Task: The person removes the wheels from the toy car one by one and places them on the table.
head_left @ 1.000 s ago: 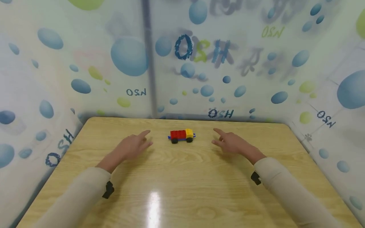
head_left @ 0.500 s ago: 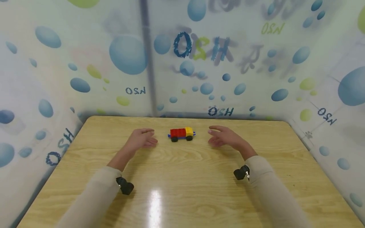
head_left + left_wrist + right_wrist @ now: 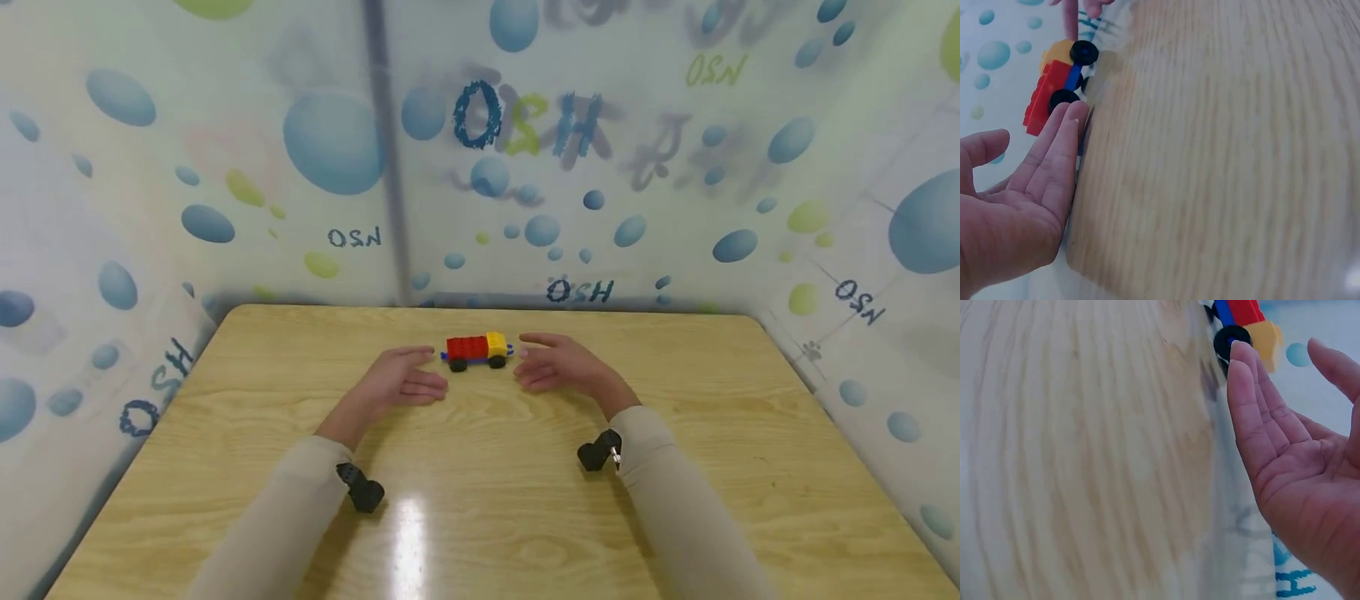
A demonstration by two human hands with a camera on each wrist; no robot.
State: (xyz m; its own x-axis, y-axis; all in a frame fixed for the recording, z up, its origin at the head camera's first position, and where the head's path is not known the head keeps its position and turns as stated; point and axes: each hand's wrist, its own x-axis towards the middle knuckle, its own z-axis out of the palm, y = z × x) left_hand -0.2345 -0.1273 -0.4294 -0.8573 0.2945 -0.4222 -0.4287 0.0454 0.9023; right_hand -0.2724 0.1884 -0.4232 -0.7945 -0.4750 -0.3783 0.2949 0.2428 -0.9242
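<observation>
A toy truck [image 3: 468,348] of building bricks stands on its black wheels near the table's far edge, with a red back, a yellow cab at the right and a blue base. Just left of it in the head view is my left hand [image 3: 390,381], palm turned inward and fingers extended. On the cab side my right hand [image 3: 558,365] has its fingers stretched toward the truck, a small gap away. Both wrist views show straight fingers, with the red back [image 3: 1050,97] beyond the left ones and the yellow cab [image 3: 1264,344] beyond the right ones. Neither hand holds anything.
The wooden table [image 3: 487,500] has a bright reflection near its front. Walls [image 3: 637,100] printed with blue and green dots and lettering stand behind it and at both sides. A small black device hangs at each wrist.
Both hands have moved inward toward the truck from either side, and their palms have turned to face each other. The truck stays in its place.
</observation>
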